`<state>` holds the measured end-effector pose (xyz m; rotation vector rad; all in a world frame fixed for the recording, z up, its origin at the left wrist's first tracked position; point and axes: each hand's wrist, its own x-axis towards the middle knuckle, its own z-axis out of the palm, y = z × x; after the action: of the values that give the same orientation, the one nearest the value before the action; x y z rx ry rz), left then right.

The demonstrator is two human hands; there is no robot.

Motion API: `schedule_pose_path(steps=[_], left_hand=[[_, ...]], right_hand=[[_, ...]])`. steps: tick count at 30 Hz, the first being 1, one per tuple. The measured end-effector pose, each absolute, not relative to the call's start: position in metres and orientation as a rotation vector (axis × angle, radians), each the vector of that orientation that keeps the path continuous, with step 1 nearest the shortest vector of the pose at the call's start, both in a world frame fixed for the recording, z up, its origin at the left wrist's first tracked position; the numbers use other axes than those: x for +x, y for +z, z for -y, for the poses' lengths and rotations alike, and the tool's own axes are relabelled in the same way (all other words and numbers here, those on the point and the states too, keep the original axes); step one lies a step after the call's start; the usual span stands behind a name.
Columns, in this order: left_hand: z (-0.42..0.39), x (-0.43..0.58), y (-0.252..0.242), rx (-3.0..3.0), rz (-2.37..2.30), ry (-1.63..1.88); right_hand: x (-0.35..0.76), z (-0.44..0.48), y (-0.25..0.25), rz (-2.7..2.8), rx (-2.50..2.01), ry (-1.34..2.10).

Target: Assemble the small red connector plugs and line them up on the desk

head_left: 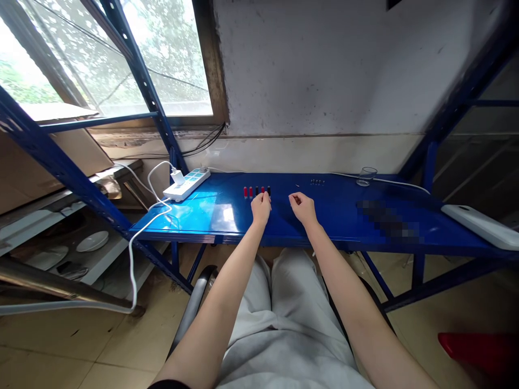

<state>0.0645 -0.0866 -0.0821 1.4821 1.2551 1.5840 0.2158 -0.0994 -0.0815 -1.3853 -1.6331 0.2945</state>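
Note:
My left hand (261, 208) is closed, its fingertips pressed together at the right end of a row of small red and black cylinders (250, 192) with pale lower ends. Its fingers partly cover that end of the row, and whatever they may hold is hidden. To the right, my right hand (304, 208) hovers low over the blue table (279, 229) with curled fingers and thumb near the index finger. I cannot make out anything in it. Beyond this hand, several tiny pale metallic pieces (317, 182) stand in a line. One small loose piece (297, 186) lies left of them.
A white power strip (187, 185) with a plugged-in charger and cable sits at the table's left. Toward the back right stands a clear glass (366, 176). A blurred dark object (387, 220) and a white flat case (480, 226) lie at the right.

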Motion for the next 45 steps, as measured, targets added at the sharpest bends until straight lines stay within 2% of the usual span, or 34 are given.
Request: schedule_pose_path(steps=[25, 35, 39, 45], left_hand=[[0.088, 0.065, -0.081, 1.476, -1.258, 1.619], [0.07, 0.058, -0.075, 1.451, -1.298, 1.738], [0.065, 0.051, -0.074, 1.598, -1.322, 1.753], [0.074, 0.041, -0.077, 1.465, -1.34, 1.761]], right_hand=[[0.218, 0.093, -0.088, 1.614, -1.335, 0.306], [0.213, 0.087, -0.086, 1.748, -1.413, 0.283], [0.204, 0.079, -0.081, 1.844, -1.52, 0.196], [0.187, 0.058, -0.079, 1.949, -1.775, 0.155]])
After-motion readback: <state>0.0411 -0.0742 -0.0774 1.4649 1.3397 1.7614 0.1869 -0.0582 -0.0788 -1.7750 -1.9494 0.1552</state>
